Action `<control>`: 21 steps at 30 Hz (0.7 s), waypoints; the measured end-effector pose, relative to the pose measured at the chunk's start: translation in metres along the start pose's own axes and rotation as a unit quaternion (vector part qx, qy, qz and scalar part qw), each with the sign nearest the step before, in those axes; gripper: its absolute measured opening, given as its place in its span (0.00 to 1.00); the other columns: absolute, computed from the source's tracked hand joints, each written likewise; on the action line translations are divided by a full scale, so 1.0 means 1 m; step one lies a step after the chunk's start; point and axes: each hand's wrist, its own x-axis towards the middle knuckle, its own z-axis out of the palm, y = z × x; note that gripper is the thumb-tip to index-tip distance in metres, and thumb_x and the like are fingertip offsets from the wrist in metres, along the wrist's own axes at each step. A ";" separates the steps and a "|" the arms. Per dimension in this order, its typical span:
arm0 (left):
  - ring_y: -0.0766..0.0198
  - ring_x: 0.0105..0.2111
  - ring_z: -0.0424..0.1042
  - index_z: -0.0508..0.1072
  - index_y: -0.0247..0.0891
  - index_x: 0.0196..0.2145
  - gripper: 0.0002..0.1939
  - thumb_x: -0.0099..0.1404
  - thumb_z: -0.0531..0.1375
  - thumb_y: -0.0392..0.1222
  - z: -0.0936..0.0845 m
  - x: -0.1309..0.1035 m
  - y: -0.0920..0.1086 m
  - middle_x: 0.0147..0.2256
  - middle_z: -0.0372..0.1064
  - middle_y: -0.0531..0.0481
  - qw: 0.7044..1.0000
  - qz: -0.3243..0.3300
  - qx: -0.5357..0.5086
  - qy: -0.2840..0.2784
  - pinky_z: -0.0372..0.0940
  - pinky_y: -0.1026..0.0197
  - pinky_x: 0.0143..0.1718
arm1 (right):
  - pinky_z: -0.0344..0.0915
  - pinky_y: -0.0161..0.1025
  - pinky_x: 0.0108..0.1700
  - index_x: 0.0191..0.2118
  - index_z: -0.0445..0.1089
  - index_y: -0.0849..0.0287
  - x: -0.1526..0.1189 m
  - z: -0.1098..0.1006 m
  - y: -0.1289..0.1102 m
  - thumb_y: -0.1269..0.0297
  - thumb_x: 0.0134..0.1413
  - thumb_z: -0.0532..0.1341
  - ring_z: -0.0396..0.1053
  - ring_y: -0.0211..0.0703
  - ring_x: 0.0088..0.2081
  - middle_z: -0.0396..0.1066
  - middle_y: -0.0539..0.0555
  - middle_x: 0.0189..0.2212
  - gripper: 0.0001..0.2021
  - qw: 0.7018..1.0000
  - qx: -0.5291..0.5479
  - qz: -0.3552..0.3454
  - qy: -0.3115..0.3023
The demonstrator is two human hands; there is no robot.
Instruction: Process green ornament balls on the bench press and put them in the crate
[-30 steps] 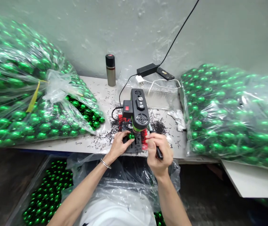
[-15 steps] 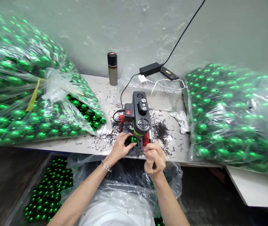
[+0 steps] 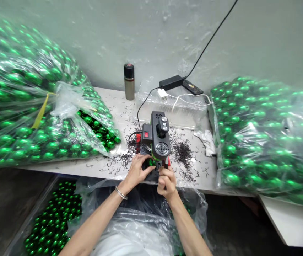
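1. So from head height, looking down at the bench: the left hand (image 3: pixel 138 170) has its thumb and fingers narrowed around a shiny green ball (image 3: pixel 152 162), which sits right under the front end of a black benchtop drill-press-type machine (image 3: pixel 161 137).
2. The right hand (image 3: pixel 167 181) is curled into a fist around the lever (image 3: pixel 166 163) at the machine's right side. You can see a bit of it poking out above the knuckles; the rest is hidden in the grip.
3. Machine's got two round fan grilles on top and a red switch (image 3: pixel 146 134) on its left side. Some red material (image 3: pixel 138 138) peeks out beside it.
4. Skinny black shreds (image 3: pixel 183 154) are all over the white tabletop (image 3: pixel 87 167), with a thick pile just right of the machine.
5. Further back: a bottle with a black cap (image 3: pixel 129 81), a black power adapter (image 3: pixel 171 82) and a white charger plug (image 3: pixel 162 94) on some clear plastic packaging (image 3: pixel 180 115).
6. Big clear bag of green balls on the left (image 3: pixel 20 106), another on the right (image 3: pixel 260 142), plus a white crumpled cloth (image 3: pixel 208 142) next to that one.
7. Below the table edge, more green balls (image 3: pixel 55 217) lie in clear plastic.
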 end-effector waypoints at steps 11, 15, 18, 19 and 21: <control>0.53 0.45 0.71 0.71 0.39 0.49 0.20 0.64 0.63 0.53 -0.024 -0.038 0.020 0.42 0.73 0.43 0.999 0.021 0.037 0.003 0.65 0.48 0.51 | 0.59 0.37 0.31 0.25 0.60 0.58 0.090 -0.046 -0.052 0.78 0.58 0.53 0.65 0.37 0.27 0.62 0.48 0.22 0.13 0.987 0.070 0.114 0.091; 0.50 0.48 0.70 0.68 0.37 0.52 0.28 0.63 0.61 0.60 -0.055 -0.049 0.021 0.48 0.73 0.39 0.989 0.086 0.117 -0.002 0.61 0.45 0.54 | 0.58 0.37 0.30 0.24 0.60 0.58 0.087 -0.039 -0.052 0.79 0.58 0.53 0.64 0.36 0.26 0.61 0.47 0.20 0.13 0.986 0.065 0.102 0.118; 0.50 0.50 0.69 0.69 0.36 0.53 0.17 0.72 0.54 0.48 -0.086 -0.020 0.005 0.50 0.72 0.37 0.966 0.017 0.251 0.063 0.62 0.48 0.51 | 0.58 0.37 0.30 0.24 0.59 0.59 0.079 -0.035 -0.049 0.81 0.57 0.53 0.64 0.36 0.26 0.60 0.47 0.20 0.14 0.987 0.069 0.093 0.111; 0.49 0.50 0.69 0.70 0.35 0.52 0.15 0.72 0.53 0.43 -0.096 -0.006 -0.002 0.49 0.73 0.37 0.949 -0.017 0.305 0.073 0.62 0.48 0.49 | 0.58 0.37 0.30 0.24 0.59 0.59 0.077 -0.035 -0.048 0.81 0.57 0.53 0.64 0.36 0.26 0.60 0.47 0.20 0.14 0.988 0.068 0.090 0.109; 0.46 0.47 0.69 0.72 0.33 0.50 0.14 0.70 0.54 0.37 -0.112 0.020 -0.015 0.47 0.73 0.35 0.913 -0.068 0.401 0.035 0.62 0.47 0.46 | 0.57 0.37 0.29 0.24 0.59 0.59 0.076 -0.035 -0.047 0.81 0.57 0.53 0.64 0.36 0.27 0.60 0.47 0.20 0.14 0.988 0.065 0.085 0.109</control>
